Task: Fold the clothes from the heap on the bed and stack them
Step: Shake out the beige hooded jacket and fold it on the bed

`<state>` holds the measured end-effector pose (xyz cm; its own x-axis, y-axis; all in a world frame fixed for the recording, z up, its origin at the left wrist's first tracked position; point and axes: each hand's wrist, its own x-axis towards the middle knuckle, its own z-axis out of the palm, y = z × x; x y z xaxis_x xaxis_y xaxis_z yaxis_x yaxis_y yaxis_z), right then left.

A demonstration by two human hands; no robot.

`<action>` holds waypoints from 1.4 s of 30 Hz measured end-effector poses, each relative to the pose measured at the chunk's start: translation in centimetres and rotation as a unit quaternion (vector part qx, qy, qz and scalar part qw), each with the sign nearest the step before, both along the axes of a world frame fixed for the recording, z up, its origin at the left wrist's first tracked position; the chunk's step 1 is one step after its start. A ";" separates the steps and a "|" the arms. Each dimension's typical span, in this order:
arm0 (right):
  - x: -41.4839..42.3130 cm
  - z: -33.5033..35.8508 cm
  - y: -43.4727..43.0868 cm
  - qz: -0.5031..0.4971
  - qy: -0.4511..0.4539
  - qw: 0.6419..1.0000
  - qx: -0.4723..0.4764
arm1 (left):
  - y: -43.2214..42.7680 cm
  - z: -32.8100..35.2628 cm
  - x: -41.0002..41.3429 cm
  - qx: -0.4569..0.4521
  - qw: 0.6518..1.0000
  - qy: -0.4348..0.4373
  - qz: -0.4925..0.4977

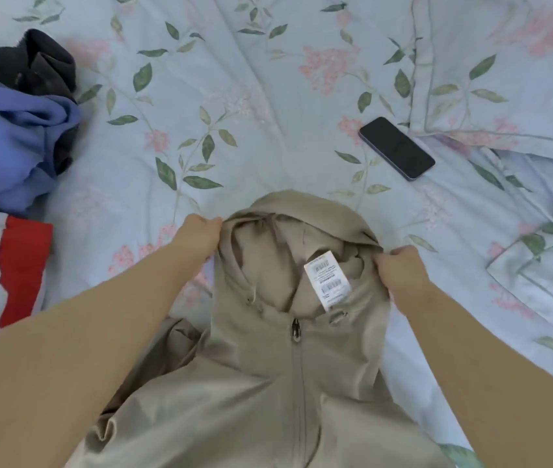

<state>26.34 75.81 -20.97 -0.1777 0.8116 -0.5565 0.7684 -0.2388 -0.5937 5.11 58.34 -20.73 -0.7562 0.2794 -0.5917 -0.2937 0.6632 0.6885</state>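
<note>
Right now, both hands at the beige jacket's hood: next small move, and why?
Probably pull the hood sideways and lay it flat on the bedspread. The left hand and right hand each pinch one edge, the hood is bunched open with the white tag showing, and the beige zip jacket lies front up, unfolded.

The bed (221, 106) is covered by a pale blue floral sheet (285, 157). On it lie a beige hooded jacket (268, 383) nearest, a dark phone (396, 148) screen-up, a heap of clothes (8, 140) left, and pillows (504, 79) right.
</note>
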 end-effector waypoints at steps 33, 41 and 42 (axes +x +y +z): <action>-1.6 -1.3 1.0 0.203 -0.042 0.964 0.166 | 3.0 -2.1 0.6 -0.103 0.904 0.317 -0.269; -6.3 3.8 3.4 0.008 0.279 0.954 0.109 | 6.8 2.9 -3.9 -0.006 0.963 0.265 -0.044; -7.4 4.7 3.8 0.006 0.316 0.940 0.128 | 7.4 4.0 -5.0 0.020 0.955 0.297 -0.004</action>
<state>18.92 79.64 -16.23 -0.4172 0.9004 -0.1236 0.2454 -0.0194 -0.9692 0.14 65.76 -16.78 -0.9530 0.2993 -0.0477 0.1612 0.6337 0.7566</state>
